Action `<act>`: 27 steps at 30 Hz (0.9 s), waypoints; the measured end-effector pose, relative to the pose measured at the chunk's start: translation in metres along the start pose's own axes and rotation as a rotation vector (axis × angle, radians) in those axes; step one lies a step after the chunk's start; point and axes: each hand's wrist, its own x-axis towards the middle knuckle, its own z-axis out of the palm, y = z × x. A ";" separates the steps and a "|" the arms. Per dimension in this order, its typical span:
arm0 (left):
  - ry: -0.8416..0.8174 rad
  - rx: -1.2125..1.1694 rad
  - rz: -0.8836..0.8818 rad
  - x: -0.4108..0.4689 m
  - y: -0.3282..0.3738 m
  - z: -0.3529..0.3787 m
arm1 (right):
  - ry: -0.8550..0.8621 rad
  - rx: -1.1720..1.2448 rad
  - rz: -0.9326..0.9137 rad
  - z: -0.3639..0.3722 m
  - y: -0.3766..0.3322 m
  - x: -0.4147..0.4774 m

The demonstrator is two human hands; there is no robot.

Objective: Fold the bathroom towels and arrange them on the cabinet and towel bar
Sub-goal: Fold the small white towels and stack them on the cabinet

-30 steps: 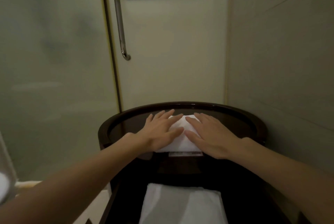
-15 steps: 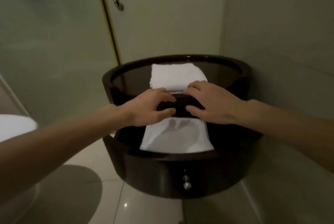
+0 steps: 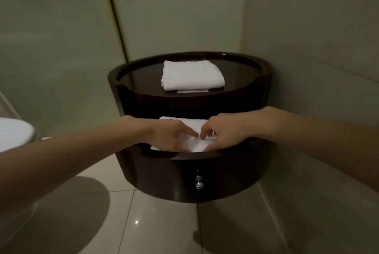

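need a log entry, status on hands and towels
Left hand and right hand both pinching drawer towel. Folded towel sits on cabinet. Nothing in the way.

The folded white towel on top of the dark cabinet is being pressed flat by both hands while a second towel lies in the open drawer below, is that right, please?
Not quite. In the head view the folded white towel on the dark cabinet lies untouched. Both the left hand and right hand are on the second towel in the open drawer below.
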 end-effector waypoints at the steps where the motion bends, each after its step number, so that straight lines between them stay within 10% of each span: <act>1: -0.041 0.052 -0.014 0.004 0.000 -0.001 | -0.037 -0.018 0.014 -0.002 -0.002 0.002; 8: -0.030 0.248 0.062 0.015 0.004 0.001 | -0.135 -0.049 0.064 -0.008 -0.012 0.012; 17: 0.334 -0.034 0.138 0.004 -0.011 -0.024 | 0.142 -0.007 0.023 -0.007 -0.004 0.020; 27: 0.335 0.026 0.030 -0.010 -0.020 -0.043 | 0.405 0.121 -0.011 -0.049 0.010 0.010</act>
